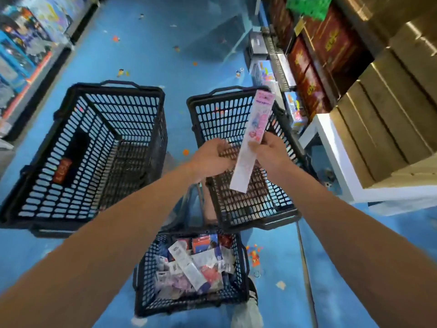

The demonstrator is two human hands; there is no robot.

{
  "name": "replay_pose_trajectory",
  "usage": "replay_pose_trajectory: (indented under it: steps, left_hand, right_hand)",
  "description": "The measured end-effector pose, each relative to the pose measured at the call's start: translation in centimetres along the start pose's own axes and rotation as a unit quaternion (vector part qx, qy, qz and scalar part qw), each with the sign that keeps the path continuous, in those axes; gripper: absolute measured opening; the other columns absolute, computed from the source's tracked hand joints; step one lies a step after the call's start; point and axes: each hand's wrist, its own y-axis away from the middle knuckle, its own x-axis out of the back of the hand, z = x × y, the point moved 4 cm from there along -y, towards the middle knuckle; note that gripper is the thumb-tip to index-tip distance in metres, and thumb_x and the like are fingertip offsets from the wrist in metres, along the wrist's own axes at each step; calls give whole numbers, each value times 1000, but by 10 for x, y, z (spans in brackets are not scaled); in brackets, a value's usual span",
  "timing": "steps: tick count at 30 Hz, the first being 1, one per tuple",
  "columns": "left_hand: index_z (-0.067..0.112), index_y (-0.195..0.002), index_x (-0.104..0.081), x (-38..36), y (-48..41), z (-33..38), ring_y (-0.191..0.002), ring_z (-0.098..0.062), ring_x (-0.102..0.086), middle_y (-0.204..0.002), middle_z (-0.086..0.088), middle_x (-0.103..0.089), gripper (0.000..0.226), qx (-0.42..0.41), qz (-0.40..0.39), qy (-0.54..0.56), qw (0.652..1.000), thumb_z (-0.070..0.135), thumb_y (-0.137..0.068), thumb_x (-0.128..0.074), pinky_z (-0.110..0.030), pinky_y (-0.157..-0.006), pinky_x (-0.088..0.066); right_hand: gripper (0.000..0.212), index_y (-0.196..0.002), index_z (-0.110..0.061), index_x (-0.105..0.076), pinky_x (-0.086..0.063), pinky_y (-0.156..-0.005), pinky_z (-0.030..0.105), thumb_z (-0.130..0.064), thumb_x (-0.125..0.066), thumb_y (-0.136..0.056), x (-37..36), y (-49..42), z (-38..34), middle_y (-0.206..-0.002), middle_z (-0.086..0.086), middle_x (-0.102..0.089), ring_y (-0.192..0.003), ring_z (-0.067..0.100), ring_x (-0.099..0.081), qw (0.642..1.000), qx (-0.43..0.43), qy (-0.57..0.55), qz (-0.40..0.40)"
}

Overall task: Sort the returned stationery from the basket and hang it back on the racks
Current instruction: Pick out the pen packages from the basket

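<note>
Blue floor (146,55), blurred shelves (26,39); pink packet (260,114) in right hand (272,155), print illegible.

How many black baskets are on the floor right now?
3: left basket, empty-looking; right basket, beneath the pink package; near basket, holding stationery packs. No others visible.

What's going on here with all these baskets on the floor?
A person is sorting over three black baskets on a blue floor. The right hand holds a long pink packet above the far right basket; the left hand is beside it, holding nothing. The near basket holds mixed packets; the far left basket looks empty.
</note>
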Motion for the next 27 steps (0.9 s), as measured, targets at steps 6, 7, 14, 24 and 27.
replay_pose_trajectory:
  steps: [6,7,14,24,27]
  left_hand:
    - [1,-76,-59,-57,-86,-40,-83,-35,-62,-84,-15,-61,11,111,10,49,993,-4,-85,-58,-28,-67,-42]
    - [0,-70,-57,-64,-95,-47,-74,-32,-58,-77,-16,-59,17,132,13,40,990,-5,-86,-57,-24,-62,-41]
    - [2,-118,-67,-109,-150,-109,-103,-29,-68,-112,-14,-70,31,233,-7,-68,970,12,-90,-72,-35,-78,-55]
    - [-2,-124,-64,-134,-173,-129,-108,-31,-65,-115,-16,-66,30,237,-64,-245,938,5,-95,-65,-30,-78,-45]
    - [-2,-127,-63,-137,-173,-135,-103,-31,-64,-112,-16,-64,33,252,-85,-255,930,7,-95,-65,-30,-78,-46]
  right_hand:
    - [28,-110,-10,-72,-58,-91,53,-18,-61,-86,-27,-71,135,-105,14,-74,-95,30,-69,983,-134,92,-82]
    - [19,-105,-9,-71,-59,-88,49,-14,-60,-90,-31,-78,151,-100,15,-73,-89,27,-67,979,-153,101,-93]
    - [19,-96,-9,-67,-45,-65,33,-19,-58,-83,-59,-119,253,-84,13,-59,-81,26,-55,925,-282,176,-182]
    - [23,-121,0,-63,-55,-99,49,-6,-55,-101,-78,-136,283,-111,14,-68,-106,30,-63,891,-299,229,-254]
    - [26,-119,-5,-69,-57,-96,47,-14,-62,-95,-76,-142,286,-117,15,-72,-111,33,-67,863,-189,375,-282]
